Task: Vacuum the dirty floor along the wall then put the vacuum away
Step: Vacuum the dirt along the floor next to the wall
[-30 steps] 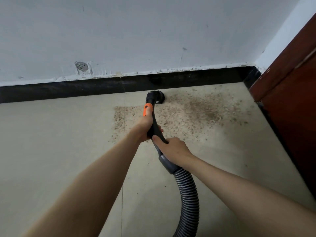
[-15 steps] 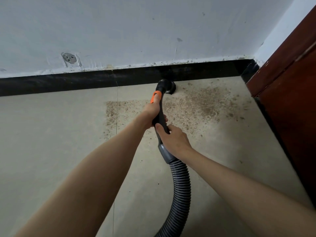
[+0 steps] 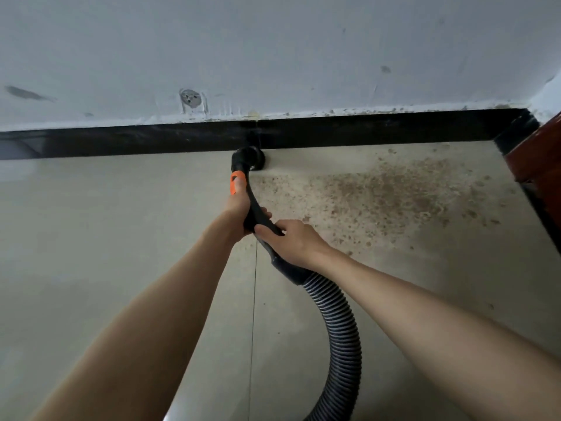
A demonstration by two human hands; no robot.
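Gripping the black vacuum handle [image 3: 253,208], you had your left hand [image 3: 239,208] closed around it just below the orange button [image 3: 236,183] and your right hand [image 3: 293,241] wrapped nearer the ribbed hose [image 3: 340,329]. Its nozzle [image 3: 249,158] touched the far black baseboard [image 3: 121,141], left of the dirt patch [image 3: 394,192].

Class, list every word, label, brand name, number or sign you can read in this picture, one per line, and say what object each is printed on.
None: no readable text appears anywhere in the picture.
The vacuum handle, its orange button and the ribbed hose show no lettering or logo.
The white wall carries only scuffs and a round patched spot, no writing.
The black baseboard and the wooden door are unmarked.
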